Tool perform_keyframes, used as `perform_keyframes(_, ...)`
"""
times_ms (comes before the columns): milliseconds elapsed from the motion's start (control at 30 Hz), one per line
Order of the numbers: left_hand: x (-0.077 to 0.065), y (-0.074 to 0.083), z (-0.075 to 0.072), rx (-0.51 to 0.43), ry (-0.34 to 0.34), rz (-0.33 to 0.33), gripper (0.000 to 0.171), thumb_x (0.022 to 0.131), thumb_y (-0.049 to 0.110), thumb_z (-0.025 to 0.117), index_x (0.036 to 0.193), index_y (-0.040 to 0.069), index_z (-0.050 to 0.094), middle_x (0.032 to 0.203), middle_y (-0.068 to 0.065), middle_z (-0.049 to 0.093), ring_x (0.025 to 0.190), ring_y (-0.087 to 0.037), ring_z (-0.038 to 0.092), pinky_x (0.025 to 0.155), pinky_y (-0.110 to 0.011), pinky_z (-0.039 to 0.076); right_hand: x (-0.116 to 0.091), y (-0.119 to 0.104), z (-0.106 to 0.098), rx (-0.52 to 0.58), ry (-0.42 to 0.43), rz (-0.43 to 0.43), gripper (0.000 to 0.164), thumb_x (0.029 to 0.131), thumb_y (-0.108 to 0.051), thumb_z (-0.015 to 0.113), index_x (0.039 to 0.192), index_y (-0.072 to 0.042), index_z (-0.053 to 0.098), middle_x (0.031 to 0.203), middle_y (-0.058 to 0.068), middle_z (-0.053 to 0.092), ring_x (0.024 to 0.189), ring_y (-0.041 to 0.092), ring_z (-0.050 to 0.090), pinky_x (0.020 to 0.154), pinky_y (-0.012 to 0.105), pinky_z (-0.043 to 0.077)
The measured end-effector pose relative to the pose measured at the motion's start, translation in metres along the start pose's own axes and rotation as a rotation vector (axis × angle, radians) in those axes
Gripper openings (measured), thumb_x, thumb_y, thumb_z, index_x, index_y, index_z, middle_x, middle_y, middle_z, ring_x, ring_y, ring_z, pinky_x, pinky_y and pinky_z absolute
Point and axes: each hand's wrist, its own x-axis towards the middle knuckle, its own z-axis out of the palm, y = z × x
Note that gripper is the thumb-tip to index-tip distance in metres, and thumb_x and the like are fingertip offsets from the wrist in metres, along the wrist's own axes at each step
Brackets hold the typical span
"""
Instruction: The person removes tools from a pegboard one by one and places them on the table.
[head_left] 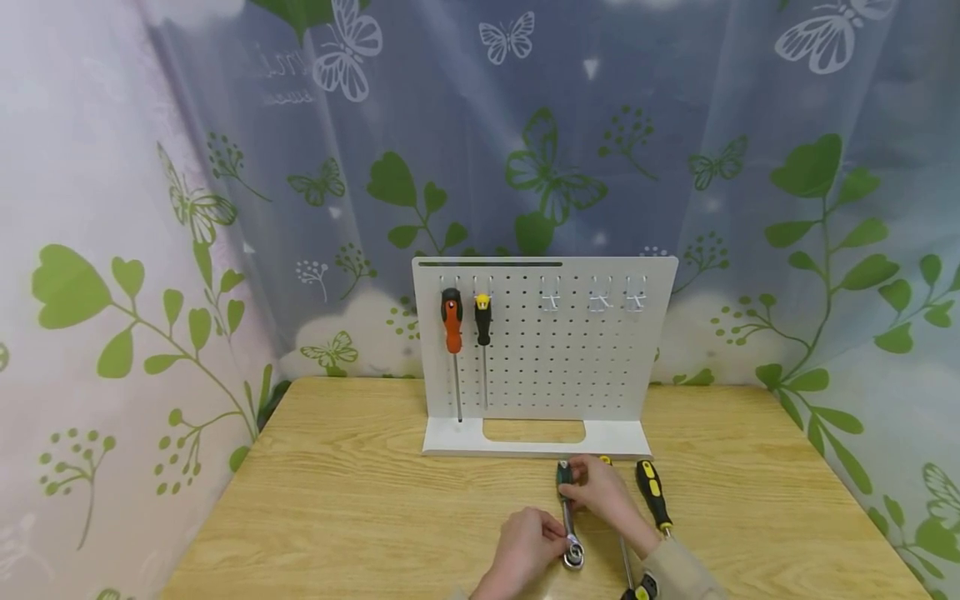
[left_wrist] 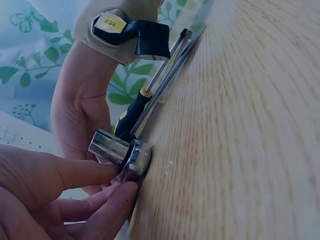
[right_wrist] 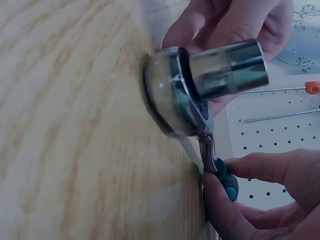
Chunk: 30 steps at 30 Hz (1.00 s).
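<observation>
A chrome ratchet wrench (head_left: 567, 523) with a green and black handle lies low over the table in front of the pegboard, its handle end toward the board. My right hand (head_left: 602, 492) pinches that handle between thumb and fingers. Near the ratchet head, my left hand (head_left: 522, 543) pinches the metal neck. A shiny socket (right_wrist: 230, 70) sticks out from the head, clearly seen in the right wrist view. In the left wrist view the round head (left_wrist: 137, 157) is right at the wooden surface, just past the left fingertips.
The white pegboard (head_left: 600, 358) holds an orange-black screwdriver (head_left: 452, 321) and a yellow-black one (head_left: 483, 322); bare hooks (head_left: 599, 298) sit at right. A black-yellow screwdriver (head_left: 653, 492) lies right of my right hand. Another screwdriver's shaft (head_left: 626, 560) runs under that forearm.
</observation>
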Motion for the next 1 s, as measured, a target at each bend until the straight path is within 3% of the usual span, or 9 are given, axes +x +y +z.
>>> perform_keyframes(500,-0.004,0.001,0.000,0.027,0.033,0.036,0.009,0.075,0.001,0.083,0.074,0.007,0.076,0.063,0.003,0.070,0.055,0.005,0.055,0.053,-0.015,0.043,0.002,0.003,0.001,-0.089,-0.015,-0.052,0.054,0.078,-0.009,0.085,0.125,0.003,0.063,0.088,0.003,0.066,0.075,0.015,0.061,0.063,0.029,0.053)
perform_keyframes(733,-0.002,-0.001,-0.003,0.061,0.045,0.045,0.010,0.080,0.008,0.083,0.073,0.011,0.076,0.064,0.006,0.070,0.056,0.005,0.055,0.055,-0.015,0.044,-0.001,0.001,-0.001,-0.069,-0.024,-0.043,0.054,0.080,-0.006,0.084,0.128,0.004,0.062,0.092,0.008,0.067,0.058,0.012,0.062,0.058,0.026,0.053)
perform_keyframes(833,0.000,-0.002,-0.007,0.079,0.058,0.071,0.009,0.082,0.010,0.082,0.075,0.012,0.075,0.066,0.007,0.069,0.058,0.004,0.056,0.056,-0.016,0.045,-0.001,0.000,-0.002,-0.079,-0.019,-0.055,0.053,0.079,-0.007,0.085,0.126,0.004,0.063,0.093,0.008,0.068,0.063,0.013,0.062,0.059,0.027,0.052)
perform_keyframes(1000,0.007,-0.005,-0.016,0.033,0.039,0.081,0.006,0.086,0.012,0.078,0.082,0.012,0.074,0.073,0.008,0.069,0.063,0.002,0.058,0.059,-0.017,0.049,-0.002,0.000,-0.004,-0.076,-0.017,-0.066,0.051,0.080,-0.007,0.084,0.126,0.002,0.063,0.094,0.008,0.068,0.067,0.014,0.062,0.058,0.028,0.052)
